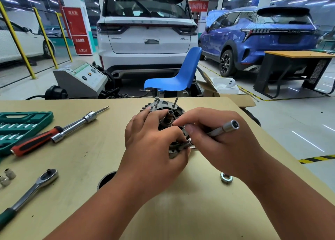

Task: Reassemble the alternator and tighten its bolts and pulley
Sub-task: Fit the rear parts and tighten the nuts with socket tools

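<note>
The alternator [164, 111] sits on the table [90, 158] with its shaft [170, 115] pointing up and long bolts [175, 102] standing out of its far rim. My left hand [154, 149] lies over its near side, fingers curled on the housing and pinching at a bolt near the front edge. My right hand [217, 140] grips a chrome socket extension bar [224, 129], whose lower end meets that bolt by my left fingertips. A loose pulley nut [226, 177] lies on the table at the right.
At the left lie a green socket case [21, 125], a red-handled driver [34, 141], a chrome bar [78, 123], a ratchet [36, 185] and loose sockets [8, 176]. A round hole [106, 180] opens in the tabletop. A blue chair [177, 76] and parked cars stand beyond.
</note>
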`<action>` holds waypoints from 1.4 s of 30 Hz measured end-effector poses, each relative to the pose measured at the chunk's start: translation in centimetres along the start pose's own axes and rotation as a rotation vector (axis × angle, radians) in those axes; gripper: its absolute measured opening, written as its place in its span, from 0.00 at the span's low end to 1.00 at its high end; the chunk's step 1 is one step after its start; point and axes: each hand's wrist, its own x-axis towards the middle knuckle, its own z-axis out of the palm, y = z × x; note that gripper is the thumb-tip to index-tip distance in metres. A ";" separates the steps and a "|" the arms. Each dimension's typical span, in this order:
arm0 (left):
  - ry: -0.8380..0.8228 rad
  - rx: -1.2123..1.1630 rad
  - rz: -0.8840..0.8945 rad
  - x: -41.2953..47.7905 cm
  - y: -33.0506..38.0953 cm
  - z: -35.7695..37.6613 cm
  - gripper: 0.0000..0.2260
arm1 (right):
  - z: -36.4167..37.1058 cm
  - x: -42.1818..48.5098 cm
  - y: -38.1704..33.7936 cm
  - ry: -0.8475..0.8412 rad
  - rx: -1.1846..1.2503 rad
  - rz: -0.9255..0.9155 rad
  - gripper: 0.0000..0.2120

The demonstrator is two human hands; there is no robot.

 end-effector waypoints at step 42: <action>-0.005 0.005 -0.014 0.2 -0.1 0.0 0.20 | 0.6 0.0 0.7 -0.058 0.021 0.094 0.09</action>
